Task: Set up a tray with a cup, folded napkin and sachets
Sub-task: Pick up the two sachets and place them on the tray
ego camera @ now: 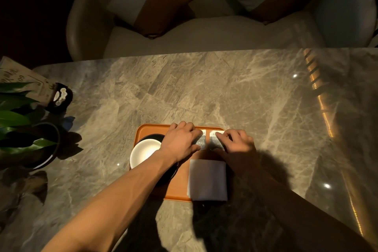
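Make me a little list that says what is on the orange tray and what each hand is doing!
tray: orange tray on the marble table
cup: white cup on a dark saucer, tray's left side
napkin: folded white napkin, near right corner
sachets: left sachet and right sachet, side by side at the far edge
left hand: fingers on left sachet
right hand: fingers on right sachet

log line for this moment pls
left hand on left sachet | right hand on right sachet | napkin, cup on tray
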